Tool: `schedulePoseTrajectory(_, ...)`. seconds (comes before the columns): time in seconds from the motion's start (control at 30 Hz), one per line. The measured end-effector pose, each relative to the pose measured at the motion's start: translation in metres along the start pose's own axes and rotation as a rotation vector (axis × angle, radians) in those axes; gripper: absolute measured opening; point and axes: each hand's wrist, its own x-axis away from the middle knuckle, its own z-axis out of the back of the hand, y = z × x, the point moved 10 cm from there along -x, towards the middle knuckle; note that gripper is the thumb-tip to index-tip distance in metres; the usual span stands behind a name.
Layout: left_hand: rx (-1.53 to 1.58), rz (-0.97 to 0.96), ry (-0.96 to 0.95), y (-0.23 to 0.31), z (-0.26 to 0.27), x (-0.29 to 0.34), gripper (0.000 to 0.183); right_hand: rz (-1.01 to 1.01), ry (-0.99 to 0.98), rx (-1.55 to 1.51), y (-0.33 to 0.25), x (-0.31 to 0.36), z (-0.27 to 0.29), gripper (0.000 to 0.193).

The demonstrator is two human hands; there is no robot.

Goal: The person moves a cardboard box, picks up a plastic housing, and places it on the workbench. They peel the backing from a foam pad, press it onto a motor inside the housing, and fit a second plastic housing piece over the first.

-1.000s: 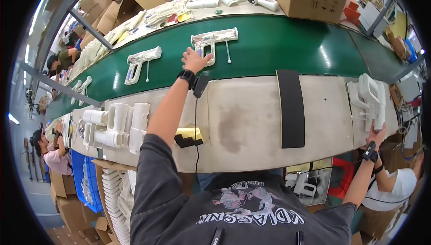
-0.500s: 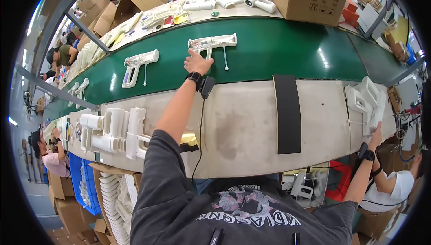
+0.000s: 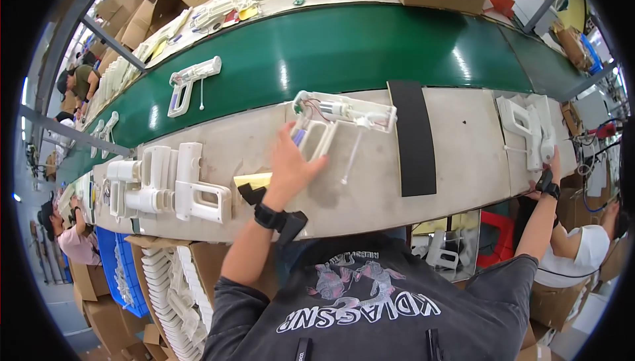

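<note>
My left hand (image 3: 294,169) is closed round the D-shaped handle of a white gun-shaped housing (image 3: 380,115). Its side is uncovered, so red wires and a silvery motor-like cylinder show inside. A thin white rod with a ball tip (image 3: 352,157) hangs down from it. The piece is over the bench, left of a black strip mat (image 3: 415,139). At the bench's right end, my right hand (image 3: 553,164) grips the near end of a white housing piece (image 3: 548,137). Beside that stands a white handled shell (image 3: 519,119); the right fingers are partly hidden.
A green conveyor belt (image 3: 344,43) runs beyond the bench, carrying another wired housing (image 3: 195,83). White shells (image 3: 198,185) stand at the left, near a yellow pad (image 3: 254,181). A carton of shells (image 3: 165,281) is below. A co-worker's white sleeve (image 3: 582,248) is close by my right arm.
My left hand has brought the wired housing from the green belt toward me, over the bench. My right hand stays at the right-end pieces. The whole view has shifted slightly.
</note>
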Motion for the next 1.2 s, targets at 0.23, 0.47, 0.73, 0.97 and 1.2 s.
schedulePoseTrajectory(0.23,-0.110,0.086,0.078,0.009,-0.025,0.060,0.095,-0.030,0.059,0.132,-0.016,0.011,-0.007,0.057)
schedulePoseTrajectory(0.47,-0.262,0.144,0.123,0.010,-0.026,0.098,0.103,0.623,0.125,0.175,-0.142,0.272,-0.236,0.040)
schedulePoseTrajectory(0.73,-0.294,0.076,-0.019,0.023,0.008,0.132,0.086,0.754,-0.700,0.298,-0.124,0.474,-0.497,0.029)
schedulePoseTrajectory(0.97,-0.018,0.211,0.456,-0.057,0.095,0.135,0.061,0.695,-0.659,0.418,-0.105,0.497,-0.542,0.045)
schedulePoseTrajectory(1.2,0.232,0.434,0.480,-0.089,0.080,0.147,0.074,0.672,-0.638,0.459,-0.113,0.502,-0.551,0.038)
